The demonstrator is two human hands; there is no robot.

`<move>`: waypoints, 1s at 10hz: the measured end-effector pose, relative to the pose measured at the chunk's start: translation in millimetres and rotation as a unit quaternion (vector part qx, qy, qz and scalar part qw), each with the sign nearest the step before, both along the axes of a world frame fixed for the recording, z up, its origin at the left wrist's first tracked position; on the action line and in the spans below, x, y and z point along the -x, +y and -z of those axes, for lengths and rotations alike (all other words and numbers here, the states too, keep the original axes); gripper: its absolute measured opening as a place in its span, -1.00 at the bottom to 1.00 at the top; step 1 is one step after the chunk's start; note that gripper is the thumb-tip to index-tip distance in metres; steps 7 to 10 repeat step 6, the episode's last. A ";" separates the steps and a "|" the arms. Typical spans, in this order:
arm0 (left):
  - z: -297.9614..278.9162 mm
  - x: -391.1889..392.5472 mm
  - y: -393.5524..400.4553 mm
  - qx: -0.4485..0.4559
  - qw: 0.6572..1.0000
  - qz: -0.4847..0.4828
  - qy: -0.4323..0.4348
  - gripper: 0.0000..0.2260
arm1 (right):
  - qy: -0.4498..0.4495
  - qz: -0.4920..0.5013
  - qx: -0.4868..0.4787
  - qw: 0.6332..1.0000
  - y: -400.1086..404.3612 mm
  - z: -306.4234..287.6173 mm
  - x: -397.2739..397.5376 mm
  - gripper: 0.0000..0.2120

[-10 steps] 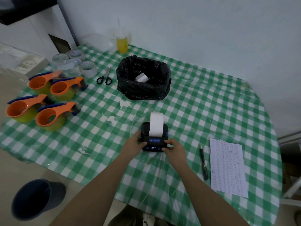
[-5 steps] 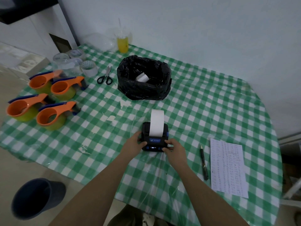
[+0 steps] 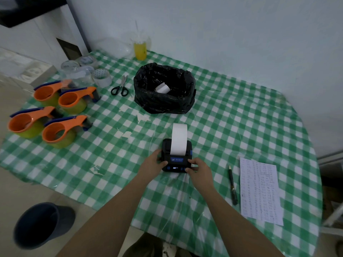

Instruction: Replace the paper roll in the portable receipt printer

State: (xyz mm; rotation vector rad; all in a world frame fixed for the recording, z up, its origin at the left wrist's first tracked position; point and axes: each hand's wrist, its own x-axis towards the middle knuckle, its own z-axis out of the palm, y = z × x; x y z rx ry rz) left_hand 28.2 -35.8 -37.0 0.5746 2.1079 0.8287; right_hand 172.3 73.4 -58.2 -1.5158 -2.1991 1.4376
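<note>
A small black receipt printer [image 3: 176, 162] with blue buttons and a lit display sits on the green checked tablecloth [image 3: 232, 127]. A wide strip of white paper [image 3: 179, 139] curls up and back out of its slot. My left hand [image 3: 153, 162] grips the printer's left side. My right hand [image 3: 199, 166] holds its right front corner, thumb on the front panel. Farther back stands a black bin bag [image 3: 164, 89] with a white paper roll [image 3: 163, 88] lying inside.
Several orange tape dispensers [image 3: 61, 132] and tape rolls [image 3: 102, 76] crowd the left. Scissors [image 3: 120, 87] lie beside the bag, a yellow drink cup [image 3: 140, 50] at the wall. A pen [image 3: 233, 185] and printed sheet [image 3: 259, 190] lie at right. A dark bucket [image 3: 42, 224] stands on the floor.
The white paper strip has fed a little farther out of the printer. Both hands stay on the printer in the same place.
</note>
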 end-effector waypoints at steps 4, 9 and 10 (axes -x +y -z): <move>0.9 0.6 0.1 -0.003 1.000 -0.006 -0.011 -0.51 | -0.003 -0.001 0.010 1.000 -0.3 -1.8 1.8 -0.78; 8.3 -0.7 -3.2 -0.020 0.981 -0.130 -0.145 -0.57 | 0.014 0.010 0.046 0.999 -3.6 -6.4 -3.5 -0.72; 8.3 -0.7 -3.2 -0.020 0.981 -0.130 -0.145 -0.57 | 0.014 0.010 0.046 0.999 -3.6 -6.4 -3.5 -0.72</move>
